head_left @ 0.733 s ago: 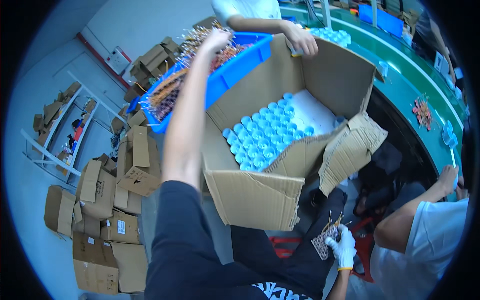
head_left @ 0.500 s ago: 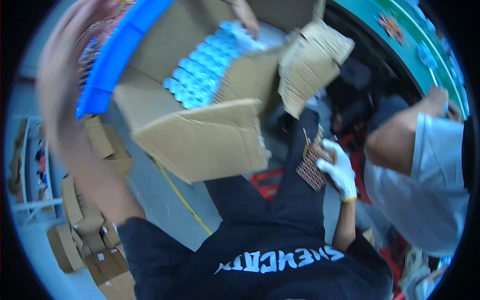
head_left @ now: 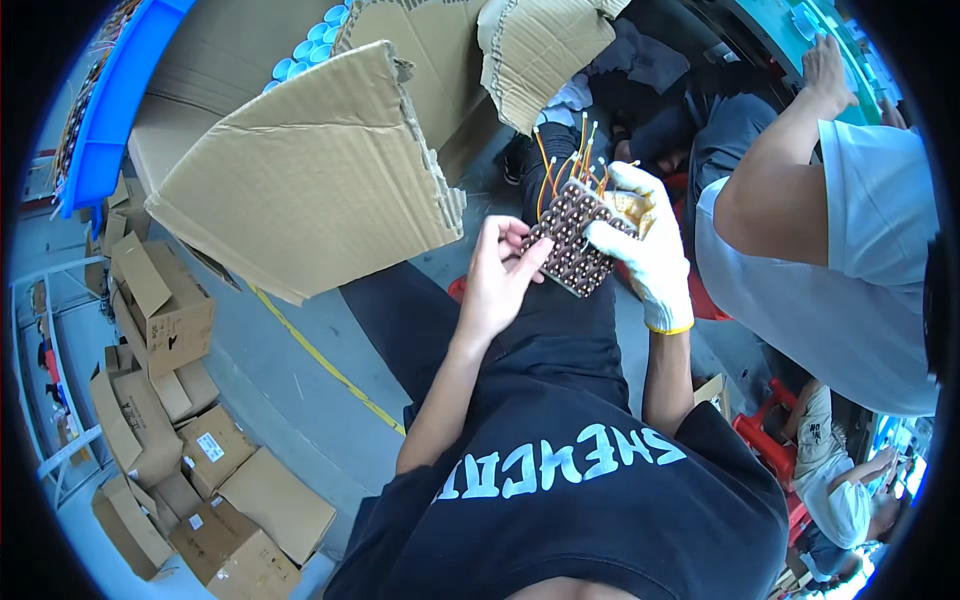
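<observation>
Cardboard box [head_left: 300, 180] left of cell pack [head_left: 572, 238]

A large brown cardboard box [head_left: 300, 170] with torn flaps stood open before me, beside a blue plastic crate [head_left: 105, 120]. Smaller brown cartons [head_left: 160, 300], some with white labels [head_left: 210, 447], lay piled on the floor [head_left: 300, 400] at my left.

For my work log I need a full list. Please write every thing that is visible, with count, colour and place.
battery pack: one, dark brown with orange wires, centre, between both hands
open carton: one, brown, upper left, blue-capped cells inside
blue crate: one, blue, far upper left
small cartons: many, brown, on floor at left
co-worker: one, light shirt, right
left hand: one, bare, fingertips on pack
right hand: one, white glove, gripping pack
</observation>
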Action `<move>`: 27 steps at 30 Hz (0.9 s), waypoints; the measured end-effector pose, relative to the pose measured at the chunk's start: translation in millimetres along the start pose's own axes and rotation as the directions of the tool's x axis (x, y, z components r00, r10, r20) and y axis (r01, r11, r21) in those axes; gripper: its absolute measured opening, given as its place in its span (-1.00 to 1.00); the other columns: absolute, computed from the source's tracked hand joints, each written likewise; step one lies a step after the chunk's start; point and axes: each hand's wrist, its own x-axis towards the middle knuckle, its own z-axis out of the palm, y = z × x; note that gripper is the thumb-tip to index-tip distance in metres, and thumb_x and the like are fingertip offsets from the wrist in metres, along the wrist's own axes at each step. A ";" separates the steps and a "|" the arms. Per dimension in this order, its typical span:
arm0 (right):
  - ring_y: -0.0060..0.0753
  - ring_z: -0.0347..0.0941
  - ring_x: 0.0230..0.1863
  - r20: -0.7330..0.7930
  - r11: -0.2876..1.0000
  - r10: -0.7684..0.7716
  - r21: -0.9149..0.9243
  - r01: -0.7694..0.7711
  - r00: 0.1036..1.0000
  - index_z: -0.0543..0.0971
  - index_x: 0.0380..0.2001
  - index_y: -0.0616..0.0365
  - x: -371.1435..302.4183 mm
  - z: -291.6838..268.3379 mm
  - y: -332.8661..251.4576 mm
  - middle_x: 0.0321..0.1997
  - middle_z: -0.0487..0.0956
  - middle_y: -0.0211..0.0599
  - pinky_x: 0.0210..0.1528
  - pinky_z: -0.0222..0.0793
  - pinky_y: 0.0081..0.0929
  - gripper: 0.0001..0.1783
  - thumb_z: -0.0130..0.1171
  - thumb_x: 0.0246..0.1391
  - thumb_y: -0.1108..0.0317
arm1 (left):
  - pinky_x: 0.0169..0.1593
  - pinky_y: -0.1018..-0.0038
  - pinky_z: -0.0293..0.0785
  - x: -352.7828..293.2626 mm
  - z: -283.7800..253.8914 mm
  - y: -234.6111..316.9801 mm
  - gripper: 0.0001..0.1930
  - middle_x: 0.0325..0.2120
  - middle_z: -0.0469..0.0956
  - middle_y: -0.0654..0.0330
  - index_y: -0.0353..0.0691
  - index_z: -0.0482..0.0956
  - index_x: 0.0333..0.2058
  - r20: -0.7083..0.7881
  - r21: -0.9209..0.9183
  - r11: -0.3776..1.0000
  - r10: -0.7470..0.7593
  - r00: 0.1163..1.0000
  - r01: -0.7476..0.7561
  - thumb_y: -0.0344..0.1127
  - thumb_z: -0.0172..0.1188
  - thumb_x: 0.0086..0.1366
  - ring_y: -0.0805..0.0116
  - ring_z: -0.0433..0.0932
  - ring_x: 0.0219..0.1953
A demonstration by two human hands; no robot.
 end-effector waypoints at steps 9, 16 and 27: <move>-0.44 0.45 -0.04 -0.090 0.883 0.067 0.469 -0.017 0.994 0.26 0.12 0.24 -3.2 6.3 18.9 -0.05 0.49 -0.25 0.04 0.36 -0.50 -0.29 0.33 -0.13 0.54 | -0.12 0.56 0.44 19.8 18.5 6.7 -0.79 -0.20 0.49 0.18 -0.30 0.39 -0.20 -0.090 -0.349 0.934 0.047 0.995 -0.076 -0.27 -0.09 0.41 0.51 0.50 -0.21; -0.46 0.46 -0.07 0.050 0.901 0.152 0.405 -0.159 0.987 0.30 0.09 0.24 -7.6 5.6 19.1 -0.07 0.50 -0.25 0.04 0.35 -0.50 -0.29 0.37 -0.17 0.40 | -0.20 0.59 0.39 23.7 19.3 16.1 -0.67 -0.38 0.51 0.27 -0.33 0.40 -0.31 -0.122 0.092 0.980 0.188 0.975 -0.177 -0.20 -0.24 0.46 0.59 0.45 -0.32; -0.52 0.52 -0.23 0.087 0.879 0.111 0.457 -0.139 0.990 0.43 -0.07 0.27 -3.5 27.3 2.7 -0.22 0.57 -0.30 -0.14 0.46 -0.56 -0.53 0.27 -0.12 0.55 | -0.24 0.62 0.36 31.2 15.7 24.8 -0.61 -0.46 0.49 0.30 -0.31 0.43 -0.34 -0.045 -0.047 0.979 0.196 0.980 -0.198 -0.12 -0.24 0.47 0.62 0.42 -0.39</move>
